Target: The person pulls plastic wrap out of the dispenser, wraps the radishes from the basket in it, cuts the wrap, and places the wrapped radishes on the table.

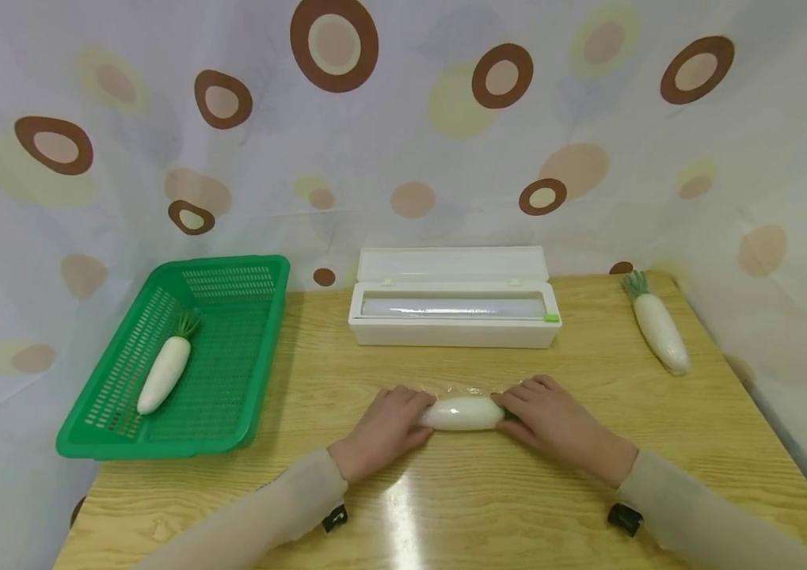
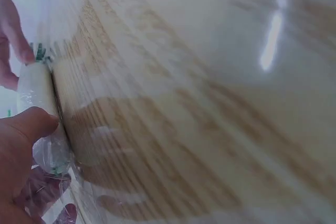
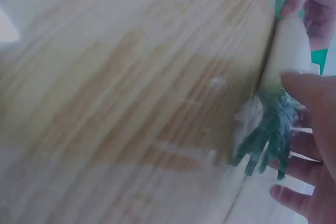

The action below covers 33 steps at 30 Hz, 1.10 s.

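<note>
A white radish [image 1: 463,413] lies crosswise on the table near the middle of the head view, with clear plastic film [image 1: 473,391] around it. My left hand [image 1: 387,427] grips its left end, thumb on the near side. At the other end my right hand [image 1: 553,419] holds the radish beside its green leaf stalks [image 3: 268,140], which show through film in the right wrist view. In the left wrist view crinkled film also lies over the fingers below the radish's tip. My palms hide parts of both ends.
Behind the hands stands a white film box [image 1: 454,332], lid raised, with a roll inside. A green basket [image 1: 271,348] at left holds another radish [image 1: 165,375]. A film-wrapped radish [image 1: 661,332] lies at the table's right. A patterned curtain [image 1: 403,142] hangs behind.
</note>
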Each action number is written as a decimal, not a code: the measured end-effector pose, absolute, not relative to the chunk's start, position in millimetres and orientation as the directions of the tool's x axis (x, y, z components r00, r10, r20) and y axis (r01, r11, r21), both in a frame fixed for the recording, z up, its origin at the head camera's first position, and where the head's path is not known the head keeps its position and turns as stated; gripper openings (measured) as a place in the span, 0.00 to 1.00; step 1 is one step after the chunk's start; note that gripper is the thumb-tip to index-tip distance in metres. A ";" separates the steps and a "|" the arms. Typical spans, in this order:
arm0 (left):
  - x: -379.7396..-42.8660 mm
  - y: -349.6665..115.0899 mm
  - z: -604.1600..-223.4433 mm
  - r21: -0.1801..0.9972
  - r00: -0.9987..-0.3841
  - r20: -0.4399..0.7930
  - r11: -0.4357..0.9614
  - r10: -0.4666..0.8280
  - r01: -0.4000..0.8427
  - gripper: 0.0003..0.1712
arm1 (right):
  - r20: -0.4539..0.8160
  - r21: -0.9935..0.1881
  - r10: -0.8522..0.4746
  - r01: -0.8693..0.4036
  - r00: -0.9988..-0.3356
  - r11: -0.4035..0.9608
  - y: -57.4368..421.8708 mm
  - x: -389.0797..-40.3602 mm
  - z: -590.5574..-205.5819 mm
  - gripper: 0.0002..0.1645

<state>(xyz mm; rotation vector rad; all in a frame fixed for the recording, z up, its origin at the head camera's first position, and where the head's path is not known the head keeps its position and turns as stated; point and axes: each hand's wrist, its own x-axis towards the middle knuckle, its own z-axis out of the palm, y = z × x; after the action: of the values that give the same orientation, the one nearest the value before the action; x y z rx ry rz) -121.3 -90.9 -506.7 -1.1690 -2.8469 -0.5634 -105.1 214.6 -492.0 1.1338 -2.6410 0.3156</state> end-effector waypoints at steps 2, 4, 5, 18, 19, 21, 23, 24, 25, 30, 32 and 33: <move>-122.2 -91.6 -506.6 0.317 -0.721 0.154 0.657 0.676 0.684 0.25 | 0.296 -0.065 -0.686 -0.730 -0.665 0.680 214.5 -106.6 -494.4 0.28; -124.1 -92.4 -506.4 0.324 -0.715 0.162 0.648 0.680 0.690 0.26 | 0.273 -0.050 -0.690 -0.726 -0.670 0.686 215.0 -108.7 -497.4 0.29; -125.4 -92.7 -505.8 0.335 -0.710 0.166 0.638 0.685 0.694 0.26 | 0.263 -0.051 -0.689 -0.723 -0.676 0.689 215.3 -109.6 -498.5 0.28; -138.2 -96.8 -502.1 0.430 -0.733 0.168 0.621 0.659 0.656 0.20 | 0.269 -0.121 -0.671 -0.715 -0.691 0.689 219.6 -120.4 -498.5 0.23; -138.6 -97.3 -502.1 0.423 -0.733 0.170 0.623 0.658 0.658 0.21 | 0.268 -0.110 -0.673 -0.716 -0.689 0.689 219.5 -120.5 -497.9 0.24; -139.5 -98.4 -502.5 0.403 -0.734 0.176 0.632 0.656 0.662 0.23 | 0.263 -0.081 -0.677 -0.715 -0.688 0.695 218.7 -120.8 -497.7 0.28; -140.1 -99.5 -503.4 0.378 -0.731 0.181 0.639 0.658 0.670 0.25 | 0.258 -0.053 -0.680 -0.713 -0.686 0.699 217.8 -120.9 -498.2 0.32; -140.4 -99.9 -503.4 0.367 -0.730 0.179 0.643 0.660 0.672 0.26 | 0.257 -0.042 -0.681 -0.712 -0.686 0.701 217.2 -120.9 -498.5 0.33; -140.7 -100.1 -503.2 0.361 -0.727 0.179 0.644 0.662 0.675 0.26 | 0.259 -0.032 -0.682 -0.711 -0.684 0.702 216.6 -121.1 -499.2 0.33; -141.8 -100.1 -501.9 0.350 -0.708 0.170 0.630 0.685 0.693 0.25 | 0.273 -0.003 -0.685 -0.713 -0.676 0.702 213.5 -123.7 -501.5 0.23; -141.6 -100.6 -502.6 0.369 -0.706 0.150 0.623 0.692 0.690 0.25 | 0.272 0.000 -0.689 -0.716 -0.672 0.698 212.9 -124.4 -500.5 0.19; -141.0 -101.1 -503.1 0.388 -0.705 0.135 0.617 0.697 0.685 0.25 | 0.266 -0.002 -0.694 -0.721 -0.669 0.693 213.0 -124.4 -499.7 0.18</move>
<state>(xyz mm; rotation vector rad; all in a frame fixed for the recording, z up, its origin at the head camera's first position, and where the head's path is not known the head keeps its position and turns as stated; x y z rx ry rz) -141.0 -101.1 -503.1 -1.2175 -2.8506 -0.6645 -124.4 213.0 -499.7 1.1318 -2.6600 0.1556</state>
